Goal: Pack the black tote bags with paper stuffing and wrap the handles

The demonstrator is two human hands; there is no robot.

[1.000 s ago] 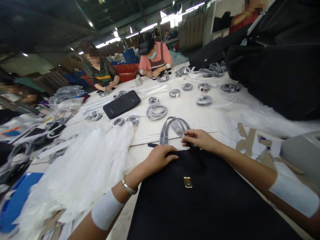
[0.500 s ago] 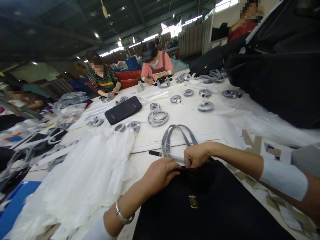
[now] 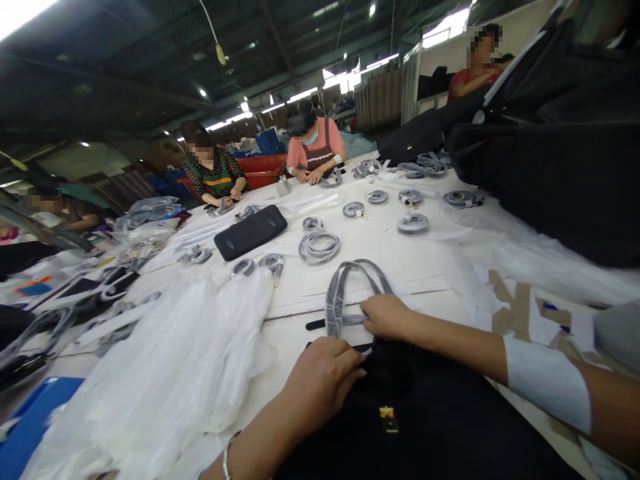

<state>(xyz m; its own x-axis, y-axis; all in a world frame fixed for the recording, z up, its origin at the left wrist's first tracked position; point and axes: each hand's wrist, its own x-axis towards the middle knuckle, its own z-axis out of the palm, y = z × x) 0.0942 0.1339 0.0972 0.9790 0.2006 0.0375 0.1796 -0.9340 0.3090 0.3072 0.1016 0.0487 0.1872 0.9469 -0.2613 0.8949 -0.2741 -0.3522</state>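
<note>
A black bag (image 3: pixel 440 413) with a gold clasp (image 3: pixel 389 419) lies close in front of me, its top edge away from me. My left hand (image 3: pixel 325 370) is closed on the left part of that top edge. At the bag's top edge, my right hand (image 3: pixel 387 318) has its fingers curled in beside a grey strap, and what they grip is hidden. Two plastic-wrapped grey handles (image 3: pixel 336 300) arch up from behind the bag. Left of them a black strap end (image 3: pixel 315 325) sticks out over the white table (image 3: pixel 285 333).
Coiled wrapped straps (image 3: pixel 319 247) and a black padded panel (image 3: pixel 251 232) lie across the table. White plastic bags (image 3: pixel 165 380) are heaped at left. Large black bags (image 3: pixel 550 180) stack at right, above cardboard scraps (image 3: pixel 520 313). Several co-workers sit beyond, one in pink (image 3: pixel 320 143).
My right hand has moved from inside the bag's opening out to the strap at its far edge. My left hand stays on the top edge. The view has tilted up slightly.
</note>
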